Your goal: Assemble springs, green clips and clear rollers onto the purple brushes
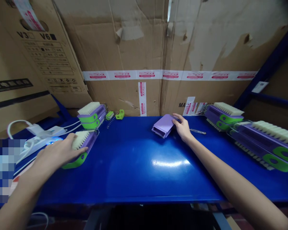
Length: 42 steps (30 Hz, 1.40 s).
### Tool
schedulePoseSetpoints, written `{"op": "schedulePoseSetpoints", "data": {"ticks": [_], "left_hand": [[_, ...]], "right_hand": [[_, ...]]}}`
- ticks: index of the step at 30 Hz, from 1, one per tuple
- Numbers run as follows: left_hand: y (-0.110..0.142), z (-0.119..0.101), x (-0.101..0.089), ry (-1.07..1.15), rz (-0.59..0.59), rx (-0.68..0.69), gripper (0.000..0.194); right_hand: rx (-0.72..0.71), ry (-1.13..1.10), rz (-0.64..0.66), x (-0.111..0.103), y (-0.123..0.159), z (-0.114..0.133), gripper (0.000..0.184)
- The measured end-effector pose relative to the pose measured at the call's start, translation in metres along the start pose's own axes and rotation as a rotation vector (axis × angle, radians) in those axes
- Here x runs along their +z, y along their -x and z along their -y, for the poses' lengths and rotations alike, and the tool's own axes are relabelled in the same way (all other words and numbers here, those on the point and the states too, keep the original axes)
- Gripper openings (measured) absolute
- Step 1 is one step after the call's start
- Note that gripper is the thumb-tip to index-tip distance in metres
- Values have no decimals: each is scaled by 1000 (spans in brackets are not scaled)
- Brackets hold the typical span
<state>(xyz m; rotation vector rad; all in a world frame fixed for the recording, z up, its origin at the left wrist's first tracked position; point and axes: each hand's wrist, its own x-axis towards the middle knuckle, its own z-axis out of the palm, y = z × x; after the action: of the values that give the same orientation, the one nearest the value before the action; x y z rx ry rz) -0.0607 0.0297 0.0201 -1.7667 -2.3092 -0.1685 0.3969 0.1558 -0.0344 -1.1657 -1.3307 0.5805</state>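
Note:
At the left of the blue table, my left hand (pixel 57 151) is closed around a purple and green brush (pixel 89 142) whose pale bristles face up. My right hand (pixel 182 127) grips the right edge of a flat, hollow purple casing (pixel 164 123) near the table's middle, thumb and fingers at its far corner. The casing's open end points toward me. A small screwdriver (pixel 198 131) with a clear handle lies just right of that hand. Behind the left brush sit a small green and white part (pixel 109 115), a thin coil spring (pixel 110 122) and a green bracket-like piece (pixel 120 114).
Stacked brushes stand at the back left (pixel 91 115). More stacks line the right side, one farther back (pixel 224 116) and one nearer (pixel 261 140). A white power strip (pixel 39 139) with cables lies far left. Taped cardboard (pixel 124 48) walls the back; a blue post (pixel 268 60) slants at right.

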Motion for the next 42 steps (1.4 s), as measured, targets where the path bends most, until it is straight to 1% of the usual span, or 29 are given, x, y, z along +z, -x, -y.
{"op": "schedulePoseSetpoints", "data": {"ticks": [3, 6, 9, 11, 13, 15, 16, 17, 19, 22, 24, 26, 28, 29, 31, 33, 36, 38, 40, 42], "left_hand": [[-12, 16, 10, 84, -9, -35, 67], [-17, 23, 12, 102, 16, -52, 69], [-14, 19, 7, 117, 7, -58, 67], [-10, 7, -3, 129, -26, -36, 65], [-5, -13, -14, 139, -110, 30, 65], [1, -41, -24, 148, -176, 113, 69], [3, -58, -28, 164, -189, 166, 71], [6, -75, -30, 182, -169, 254, 73], [10, -111, -31, 244, -181, 405, 77], [13, -168, -26, 293, -96, 549, 82], [12, -203, -21, 325, -38, 596, 87], [9, -234, -16, 382, -25, 593, 92], [2, -255, -10, 437, -16, 610, 91], [-3, -262, -8, 456, -3, 634, 85], [-14, -269, -3, 498, 30, 676, 73], [-27, -266, 1, 551, 61, 714, 67], [-45, -253, 5, 620, 109, 763, 64], [-54, -243, 7, 651, 136, 765, 64], [-60, -234, 11, 669, 133, 757, 64], [-64, -225, 16, 681, 98, 766, 62]], "right_hand": [[-2, -18, -12, 0, 0, 0, 43], [-10, -20, -15, 0, 0, -1, 41], [-19, -9, -8, 0, -1, -4, 43], [-37, 23, -6, 1, -1, -5, 45], [-57, 78, -13, 2, 1, -4, 47], [-67, 138, -22, 3, 3, -2, 49], [-67, 164, -20, 4, 4, 0, 49], [-65, 188, -13, 5, 5, 2, 48], [-63, 233, 7, 6, 7, 7, 48], [-52, 284, 28, 7, 10, 11, 49], [-31, 301, 30, 7, 10, 13, 54], [-12, 304, 33, 7, 11, 13, 58], [-9, 300, 41, 7, 11, 13, 59], [-14, 300, 44, 6, 10, 12, 59], [-29, 305, 37, 4, 9, 10, 59], [-55, 307, 11, 2, 7, 8, 60], [-89, 290, -15, 0, 4, 6, 59], [-115, 297, -13, 1, 4, 6, 59], [-153, 323, 20, 3, 6, 7, 61], [-189, 344, 83, 5, 9, 10, 63]]}}
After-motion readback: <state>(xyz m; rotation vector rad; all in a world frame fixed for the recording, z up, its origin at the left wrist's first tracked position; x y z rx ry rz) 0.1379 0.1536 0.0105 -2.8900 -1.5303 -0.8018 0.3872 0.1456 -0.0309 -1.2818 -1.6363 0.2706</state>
